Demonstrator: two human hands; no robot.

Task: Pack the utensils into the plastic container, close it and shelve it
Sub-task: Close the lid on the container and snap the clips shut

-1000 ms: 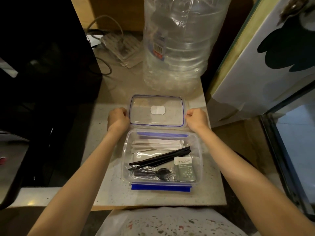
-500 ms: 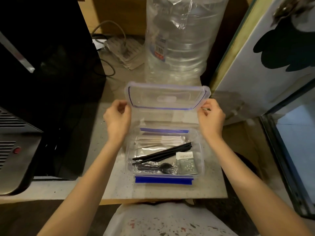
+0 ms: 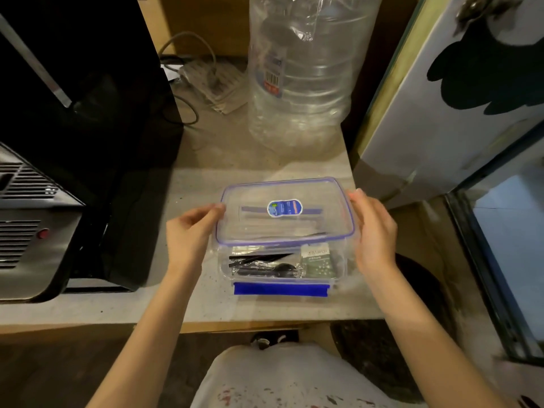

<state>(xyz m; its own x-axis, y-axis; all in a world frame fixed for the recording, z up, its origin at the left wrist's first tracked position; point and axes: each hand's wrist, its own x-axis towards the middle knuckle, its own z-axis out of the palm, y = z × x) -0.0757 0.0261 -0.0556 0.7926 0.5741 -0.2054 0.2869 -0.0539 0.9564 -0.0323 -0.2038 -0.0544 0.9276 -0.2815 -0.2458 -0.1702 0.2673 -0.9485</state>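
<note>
A clear plastic container with a blue front latch sits on the stone counter. Inside lie black straws, a wrapped black spoon and a green packet. The clear lid with a blue seal and a blue label hovers over the container's rear part, tilted, leaving the front contents uncovered. My left hand grips the lid's left edge. My right hand grips its right edge.
A large clear water jug stands behind the container. A black appliance fills the left side, with a cable and power strip behind. A white fridge-like cabinet stands at the right. The counter's front edge is near me.
The lid was lying behind the container, then both hands lifted it, turned it over and brought it forward and down over the container.
</note>
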